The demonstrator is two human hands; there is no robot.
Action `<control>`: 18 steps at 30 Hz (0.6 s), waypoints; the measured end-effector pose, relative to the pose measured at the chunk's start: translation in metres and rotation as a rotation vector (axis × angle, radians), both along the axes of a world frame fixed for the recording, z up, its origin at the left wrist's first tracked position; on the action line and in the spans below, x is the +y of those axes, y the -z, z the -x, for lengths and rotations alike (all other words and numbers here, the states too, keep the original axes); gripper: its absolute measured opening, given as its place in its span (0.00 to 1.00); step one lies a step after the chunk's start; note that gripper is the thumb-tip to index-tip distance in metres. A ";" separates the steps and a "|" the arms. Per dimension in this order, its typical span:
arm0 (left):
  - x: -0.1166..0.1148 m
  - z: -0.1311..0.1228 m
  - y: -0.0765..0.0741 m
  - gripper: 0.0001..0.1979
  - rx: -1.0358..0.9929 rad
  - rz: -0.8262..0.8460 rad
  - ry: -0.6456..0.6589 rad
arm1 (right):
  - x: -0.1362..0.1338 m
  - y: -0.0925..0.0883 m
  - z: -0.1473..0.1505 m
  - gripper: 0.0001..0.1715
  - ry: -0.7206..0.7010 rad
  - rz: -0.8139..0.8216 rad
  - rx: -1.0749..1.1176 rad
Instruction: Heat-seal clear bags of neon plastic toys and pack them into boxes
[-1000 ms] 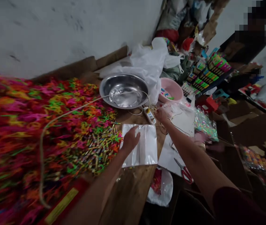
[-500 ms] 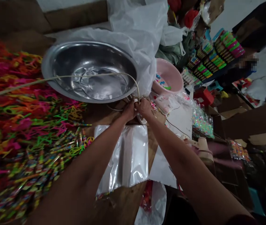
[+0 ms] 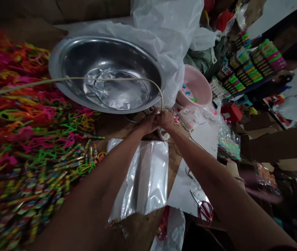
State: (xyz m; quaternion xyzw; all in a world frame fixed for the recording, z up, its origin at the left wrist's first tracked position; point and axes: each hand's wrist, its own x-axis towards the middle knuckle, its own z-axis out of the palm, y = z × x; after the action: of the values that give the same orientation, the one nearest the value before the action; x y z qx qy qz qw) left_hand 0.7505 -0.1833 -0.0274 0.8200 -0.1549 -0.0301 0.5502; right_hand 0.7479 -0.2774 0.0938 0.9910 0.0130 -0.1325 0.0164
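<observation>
Both my hands are close together just past the near rim of a steel basin (image 3: 104, 108). My right hand (image 3: 166, 119) is closed round the end of a pale cable (image 3: 117, 80), which arches over the basin from the left. Pressed against it, my left hand (image 3: 150, 123) is also closed, on a small part that my fingers hide. A small white object (image 3: 163, 135) lies right below the hands, partly covered. Nearer to me, a stack of clear plastic bags (image 3: 152, 174) lies flat on the wooden table (image 3: 138, 230).
Colourful plastic toys (image 3: 33, 139) are heaped on the left. A pink basin (image 3: 197, 85) with small pieces stands behind on the right. Red-handled scissors (image 3: 205, 212) lie on white board (image 3: 180, 188). A person in dark clothes (image 3: 292, 31) is near packed toys (image 3: 271, 55).
My view has shifted slightly, so most things sit a little further right. The scissors now show beside my right forearm. Both hands stay together at the cable.
</observation>
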 end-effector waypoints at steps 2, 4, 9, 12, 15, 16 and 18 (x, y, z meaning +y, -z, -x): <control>0.005 -0.002 0.000 0.44 0.024 -0.039 0.016 | -0.001 -0.001 -0.005 0.24 0.001 -0.005 0.005; 0.007 -0.002 0.000 0.44 0.039 -0.067 0.014 | -0.002 0.000 -0.008 0.24 -0.001 -0.011 0.005; 0.007 0.002 -0.007 0.44 0.084 -0.117 -0.004 | -0.005 0.003 -0.007 0.23 0.029 -0.054 -0.020; 0.009 0.007 -0.016 0.43 0.095 -0.146 -0.004 | -0.007 0.004 -0.005 0.22 0.030 -0.070 -0.046; 0.011 0.008 -0.023 0.42 0.102 -0.171 0.002 | -0.011 0.010 -0.003 0.21 0.012 -0.078 -0.095; 0.011 0.008 -0.024 0.43 0.107 -0.175 0.005 | -0.012 0.013 -0.001 0.21 0.010 -0.087 -0.104; 0.009 0.006 -0.022 0.44 0.116 -0.182 0.018 | -0.013 0.017 0.000 0.22 0.003 -0.104 -0.117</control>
State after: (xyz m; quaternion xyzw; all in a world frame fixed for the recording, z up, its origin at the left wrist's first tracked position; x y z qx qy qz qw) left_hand 0.7446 -0.1740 -0.0055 0.8621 -0.1270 -0.0964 0.4810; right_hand 0.7474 -0.2902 0.0771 0.9966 0.0174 -0.0735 -0.0343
